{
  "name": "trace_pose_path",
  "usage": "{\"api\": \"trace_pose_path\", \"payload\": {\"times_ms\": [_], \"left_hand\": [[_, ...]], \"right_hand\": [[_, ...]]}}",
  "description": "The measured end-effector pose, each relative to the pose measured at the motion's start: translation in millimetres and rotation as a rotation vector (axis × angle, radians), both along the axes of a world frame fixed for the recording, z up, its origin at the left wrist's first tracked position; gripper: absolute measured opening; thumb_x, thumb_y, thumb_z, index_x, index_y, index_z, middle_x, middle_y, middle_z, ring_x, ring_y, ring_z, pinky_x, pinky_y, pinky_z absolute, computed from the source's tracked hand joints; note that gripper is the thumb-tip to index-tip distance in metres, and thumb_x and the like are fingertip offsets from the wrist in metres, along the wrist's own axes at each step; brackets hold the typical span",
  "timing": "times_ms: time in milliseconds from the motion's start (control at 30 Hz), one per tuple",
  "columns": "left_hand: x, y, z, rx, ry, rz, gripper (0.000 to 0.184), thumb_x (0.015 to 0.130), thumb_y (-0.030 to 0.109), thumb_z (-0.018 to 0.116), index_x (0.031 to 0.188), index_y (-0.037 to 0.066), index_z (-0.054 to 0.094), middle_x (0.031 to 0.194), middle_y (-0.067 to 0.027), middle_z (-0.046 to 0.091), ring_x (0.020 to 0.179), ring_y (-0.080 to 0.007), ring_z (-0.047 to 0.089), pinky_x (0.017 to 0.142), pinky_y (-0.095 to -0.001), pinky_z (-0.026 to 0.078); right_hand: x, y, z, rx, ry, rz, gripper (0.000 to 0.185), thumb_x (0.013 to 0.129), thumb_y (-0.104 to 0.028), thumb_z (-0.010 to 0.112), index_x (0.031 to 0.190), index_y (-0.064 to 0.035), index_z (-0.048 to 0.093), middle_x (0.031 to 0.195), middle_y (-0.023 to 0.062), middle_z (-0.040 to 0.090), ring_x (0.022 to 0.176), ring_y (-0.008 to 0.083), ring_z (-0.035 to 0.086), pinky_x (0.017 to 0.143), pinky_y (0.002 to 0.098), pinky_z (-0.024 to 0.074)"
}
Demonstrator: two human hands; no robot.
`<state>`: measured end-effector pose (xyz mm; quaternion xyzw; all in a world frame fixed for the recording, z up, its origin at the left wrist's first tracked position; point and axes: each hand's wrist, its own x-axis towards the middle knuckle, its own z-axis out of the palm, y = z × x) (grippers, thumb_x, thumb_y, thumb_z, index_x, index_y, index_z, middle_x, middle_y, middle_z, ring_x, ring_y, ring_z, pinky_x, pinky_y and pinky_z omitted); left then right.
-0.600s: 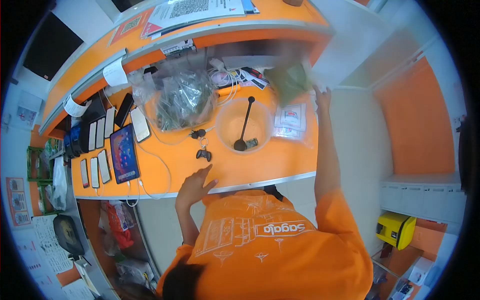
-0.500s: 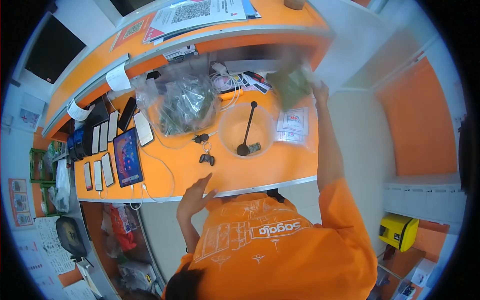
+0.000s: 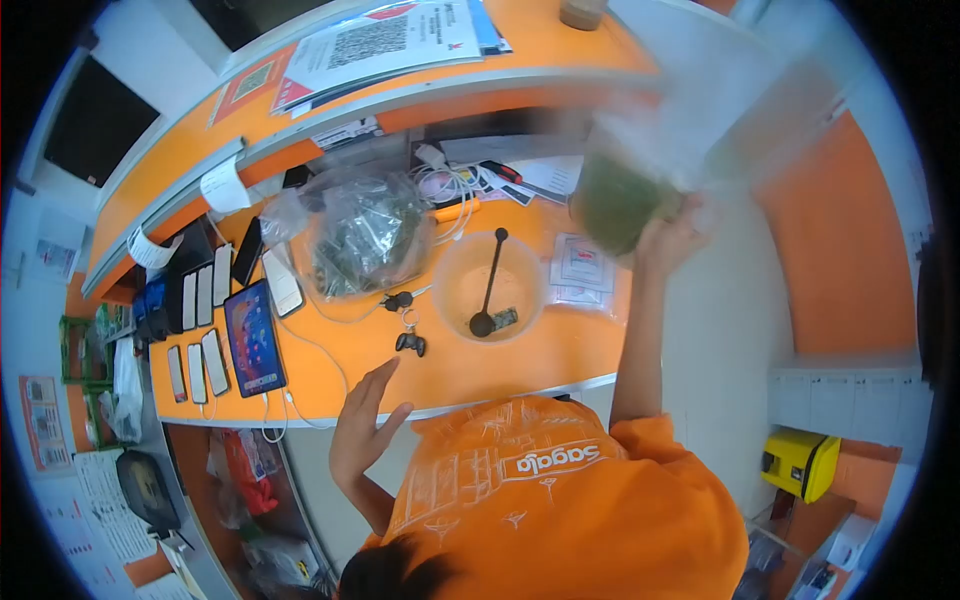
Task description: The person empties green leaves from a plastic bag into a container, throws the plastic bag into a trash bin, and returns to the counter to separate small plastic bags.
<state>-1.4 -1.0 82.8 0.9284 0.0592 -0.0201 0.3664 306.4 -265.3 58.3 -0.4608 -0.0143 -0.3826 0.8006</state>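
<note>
My right hand is closed on a clear plastic bag of green contents, lifted over the right end of the orange counter; motion blurs its upper part. My left hand hangs at the counter's front edge, fingers stretched out, holding nothing. Between them sits a translucent round tub. A long-handled black scoop leans in it beside a small dark patterned piece. Right of the tub lie printed clear packets. Keys with a controller-shaped fob lie nearest my left hand.
A large clear bag of green packets stands behind the keys. Several phones and a tablet lie at left with white cables. A raised shelf runs along the back. A yellow box is at lower right.
My right hand and the bag of green contents have moved right, nearer me. My left hand has shifted slightly left and down. The view has tilted a little.
</note>
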Motion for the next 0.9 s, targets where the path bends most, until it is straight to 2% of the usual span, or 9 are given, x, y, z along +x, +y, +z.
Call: {"api": "trace_pose_path", "payload": {"times_ms": [133,267,367,400,467,567,667,767,900], "left_hand": [[61.9,-25.6,22.6,-0.292,-0.204,-0.402,0.067,0.070,0.016,0.068,0.127,0.003,0.037,0.122,-0.0153,0.047,0.112,-0.0314,0.045,0.094,-0.0358,0.035],[120.5,-111.8,13.3,-0.578,-0.341,-0.289,0.077,0.065,0.021,0.072,0.129,0.004,0.034,0.128,-0.0134,0.041,0.118,-0.0302,0.038,0.101,-0.0386,0.028],[128.6,-161.0,-18.4,-0.574,-0.347,-0.378,0.064,0.067,0.020,0.071,0.122,0.003,0.043,0.122,-0.0148,0.045,0.116,-0.0309,0.039,0.100,-0.0392,0.028],[126.9,-174.8,-40.8,-0.601,-0.330,-0.433,0.058,0.069,0.019,0.070,0.119,0.003,0.046,0.120,-0.0149,0.047,0.115,-0.0310,0.041,0.099,-0.0393,0.030],[121.8,-186.9,-78.9,-0.668,-0.287,-0.449,0.047,0.071,0.016,0.066,0.114,0.002,0.050,0.114,-0.0148,0.051,0.110,-0.0309,0.044,0.095,-0.0390,0.033],[114.3,-189.4,-129.9,-0.774,-0.220,-0.306,0.032,0.075,0.010,0.061,0.105,0.000,0.054,0.105,-0.0140,0.056,0.099,-0.0300,0.051,0.086,-0.0379,0.039],[108.2,-181.2,-133.5,-0.790,-0.237,-0.254,0.022,0.077,0.005,0.057,0.099,-0.001,0.057,0.099,-0.0134,0.059,0.092,-0.0289,0.055,0.080,-0.0365,0.043],[103.0,-175.2,-102.5,-0.715,-0.308,-0.331,0.021,0.076,0.003,0.056,0.097,0.000,0.058,0.100,-0.0131,0.059,0.092,-0.0281,0.055,0.081,-0.0353,0.042],[108.6,-187.5,-113.9,-0.577,-0.360,-0.277,0.025,0.073,0.000,0.054,0.097,0.001,0.060,0.099,-0.0128,0.058,0.093,-0.0287,0.052,0.082,-0.0349,0.040]], "right_hand": [[-68.0,-42.0,25.5,0.221,0.026,0.184,0.014,0.087,-0.013,0.053,0.093,-0.0071,0.042,0.086,0.0026,0.045,0.085,0.0148,0.047,0.078,0.0307,0.0407],[-126.3,-71.3,7.7,0.224,-0.031,0.365,0.036,0.091,-0.025,0.043,0.118,-0.0013,0.043,0.117,0.0137,0.048,0.111,0.0273,0.043,0.097,0.0431,0.0321],[-144.9,-98.3,-34.5,0.175,-0.006,0.452,0.036,0.091,-0.024,0.042,0.118,-0.0014,0.044,0.116,0.0130,0.048,0.110,0.0267,0.044,0.096,0.0416,0.0334],[-149.1,-84.7,-37.6,0.233,0.273,0.148,0.036,0.091,-0.026,0.043,0.116,-0.0012,0.045,0.113,0.0121,0.050,0.106,0.0249,0.047,0.094,0.0387,0.0358],[-151.0,-90.8,-93.8,0.136,0.419,0.195,0.037,0.090,-0.027,0.045,0.116,-0.0010,0.045,0.113,0.0109,0.050,0.102,0.0230,0.049,0.091,0.0354,0.0380],[-160.5,-79.0,-113.7,-0.199,0.424,0.299,0.010,0.088,-0.013,0.049,0.091,-0.0041,0.047,0.089,0.0059,0.052,0.084,0.0142,0.048,0.077,0.0281,0.0389],[-168.6,-69.7,-111.7,-0.257,0.277,0.419,0.005,0.084,-0.006,0.047,0.082,-0.0045,0.043,0.086,0.0059,0.050,0.078,0.0128,0.045,0.071,0.0249,0.0368],[-180.5,-71.2,-98.0,-0.382,0.182,0.386,0.023,0.089,-0.025,0.048,0.092,-0.0024,0.043,0.084,0.0114,0.051,0.079,0.0193,0.053,0.073,0.0310,0.0433],[-179.6,-81.0,-124.9,-0.564,0.322,0.308,0.021,0.087,-0.020,0.045,0.094,-0.0011,0.046,0.085,0.0103,0.053,0.080,0.0166,0.052,0.072,0.0286,0.0424]]}}
